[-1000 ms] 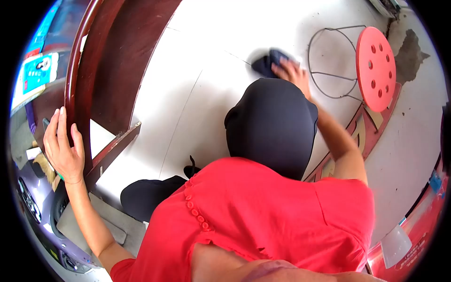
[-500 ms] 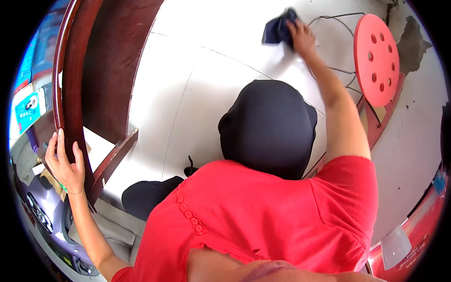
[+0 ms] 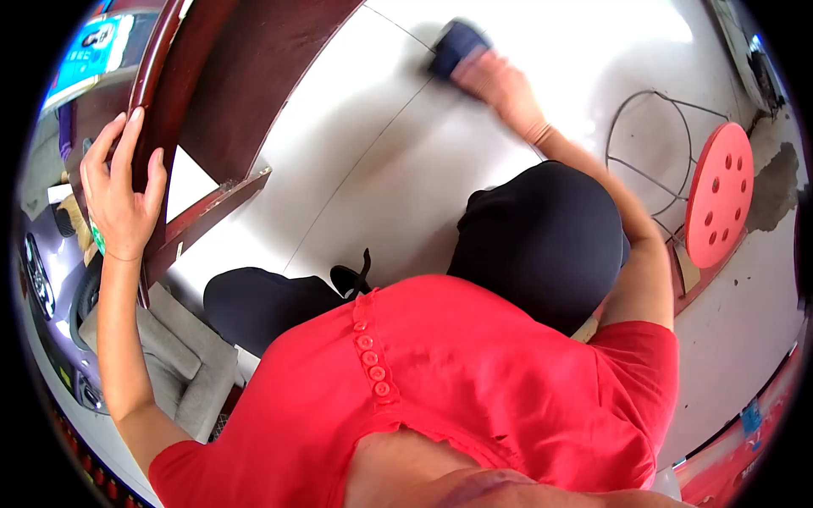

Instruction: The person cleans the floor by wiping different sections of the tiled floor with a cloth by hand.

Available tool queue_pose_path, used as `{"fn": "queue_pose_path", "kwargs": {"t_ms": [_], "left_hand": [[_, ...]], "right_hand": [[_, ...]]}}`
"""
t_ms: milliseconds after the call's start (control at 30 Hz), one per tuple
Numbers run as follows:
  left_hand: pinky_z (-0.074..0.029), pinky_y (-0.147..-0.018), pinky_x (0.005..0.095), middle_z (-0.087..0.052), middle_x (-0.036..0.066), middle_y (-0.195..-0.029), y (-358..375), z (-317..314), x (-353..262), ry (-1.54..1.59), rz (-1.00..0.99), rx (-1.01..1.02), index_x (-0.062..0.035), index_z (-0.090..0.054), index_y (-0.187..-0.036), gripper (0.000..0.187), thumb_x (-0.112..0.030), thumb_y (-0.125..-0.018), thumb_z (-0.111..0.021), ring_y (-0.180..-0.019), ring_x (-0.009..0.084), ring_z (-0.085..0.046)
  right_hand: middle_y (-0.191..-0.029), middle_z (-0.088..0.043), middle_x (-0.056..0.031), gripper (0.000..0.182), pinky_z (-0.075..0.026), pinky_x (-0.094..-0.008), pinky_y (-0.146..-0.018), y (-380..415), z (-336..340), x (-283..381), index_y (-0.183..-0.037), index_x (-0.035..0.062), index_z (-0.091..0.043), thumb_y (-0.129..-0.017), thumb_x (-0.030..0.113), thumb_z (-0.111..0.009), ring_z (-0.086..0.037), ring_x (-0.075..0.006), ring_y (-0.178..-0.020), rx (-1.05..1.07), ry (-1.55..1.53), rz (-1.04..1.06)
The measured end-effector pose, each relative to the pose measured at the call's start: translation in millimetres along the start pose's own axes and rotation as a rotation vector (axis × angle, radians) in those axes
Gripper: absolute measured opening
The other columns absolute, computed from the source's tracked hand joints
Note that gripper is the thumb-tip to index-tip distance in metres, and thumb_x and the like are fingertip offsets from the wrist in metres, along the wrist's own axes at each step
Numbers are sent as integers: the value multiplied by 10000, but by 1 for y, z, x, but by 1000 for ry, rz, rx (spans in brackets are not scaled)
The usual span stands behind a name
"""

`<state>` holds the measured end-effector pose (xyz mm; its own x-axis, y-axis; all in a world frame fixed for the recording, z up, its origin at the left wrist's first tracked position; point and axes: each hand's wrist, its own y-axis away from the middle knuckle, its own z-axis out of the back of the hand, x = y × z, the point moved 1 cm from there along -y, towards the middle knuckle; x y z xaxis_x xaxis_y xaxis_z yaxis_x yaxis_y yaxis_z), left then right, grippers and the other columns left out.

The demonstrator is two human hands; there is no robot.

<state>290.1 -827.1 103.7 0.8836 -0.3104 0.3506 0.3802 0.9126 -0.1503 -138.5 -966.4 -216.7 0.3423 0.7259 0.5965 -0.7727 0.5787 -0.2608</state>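
Far out in front, my right hand [image 3: 506, 89] presses a dark blue cloth [image 3: 458, 44] onto the white tiled floor [image 3: 347, 118]. Motion smears its fingers, but the cloth is under and in them. My left hand [image 3: 123, 199] rests against the edge of a dark red wooden piece of furniture [image 3: 157, 63], fingers apart and holding nothing.
A red round stool seat [image 3: 718, 196] with wire legs [image 3: 611, 140] lies on its side at the right, by the wall. My knee [image 3: 542, 233] is between my arms. A grey upholstered seat [image 3: 190, 347] stands at lower left.
My right hand has swept the cloth leftward across the floor. My left hand stays on the wood. The view has shifted, so the stool appears farther right and lower.
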Motion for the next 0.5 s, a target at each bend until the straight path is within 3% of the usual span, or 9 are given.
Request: {"fn": "queue_pose_path", "kwargs": {"t_ms": [33, 67, 100, 167, 267, 433, 500], "left_hand": [[-443, -981, 367, -604, 102, -1295, 1, 1, -1, -6, 8, 1, -113, -618, -1344, 507, -88, -853, -744, -1151, 270, -575], [-443, -983, 364, -603, 102, -1298, 1, 1, -1, -3, 13, 10, -112, -618, -1344, 510, -84, -851, -744, -1152, 271, -574], [-443, -985, 360, -602, 102, -1301, 2, 0, 0, 1, 18, 19, -112, -618, -1345, 513, -79, -849, -745, -1153, 273, -574], [-442, -992, 355, -599, 105, -1307, 2, -1, 2, -1, 11, 10, -109, -616, -1347, 521, -74, -844, -747, -1162, 274, -569], [-440, -994, 362, -600, 113, -1305, 4, 0, 1, 5, 25, 36, -100, -617, -1344, 521, -65, -841, -745, -1164, 276, -565], [-434, -977, 373, -605, 123, -1292, 2, 2, 3, 26, 19, 45, -83, -627, -1326, 513, -58, -828, -748, -1153, 279, -564], [-427, -962, 366, -610, 115, -1262, 1, 0, 2, 37, 30, 18, -93, -652, -1281, 506, -66, -788, -763, -1123, 271, -577]], "right_hand": [[-1192, -656, -62, 364, -516, -379, -849, 26, -55, 16, -1278, 125, -607, -918, 106, -559, -629, -263, -1087, 12, -102, 76], [-1315, -598, -26, 400, -484, -428, -908, 34, -79, 49, -1330, 175, -581, -933, 145, -539, -557, -211, -1227, 344, -220, -145], [-1456, -500, -5, 405, -397, -512, -1047, 57, -101, 71, -1337, 224, -586, -936, 193, -540, -421, -185, -1378, 275, 293, 422], [-1549, -396, 4, 404, -250, -618, -1136, 79, -139, 104, -1330, 273, -601, -934, 229, -539, -318, -197, -1453, 549, 180, 547], [-1563, -377, 11, 410, -192, -615, -1170, 65, -147, 103, -1328, 299, -612, -928, 238, -544, -299, -192, -1466, 593, 193, 500], [-1538, -402, -1, 434, -327, -577, -1080, 10, -144, 84, -1346, 264, -614, -914, 221, -588, -341, -236, -1415, 631, 198, 461], [-1507, -435, -8, 439, -406, -484, -967, -15, -151, 76, -1345, 261, -616, -907, 236, -597, -392, -244, -1357, 539, 268, 490]]}}
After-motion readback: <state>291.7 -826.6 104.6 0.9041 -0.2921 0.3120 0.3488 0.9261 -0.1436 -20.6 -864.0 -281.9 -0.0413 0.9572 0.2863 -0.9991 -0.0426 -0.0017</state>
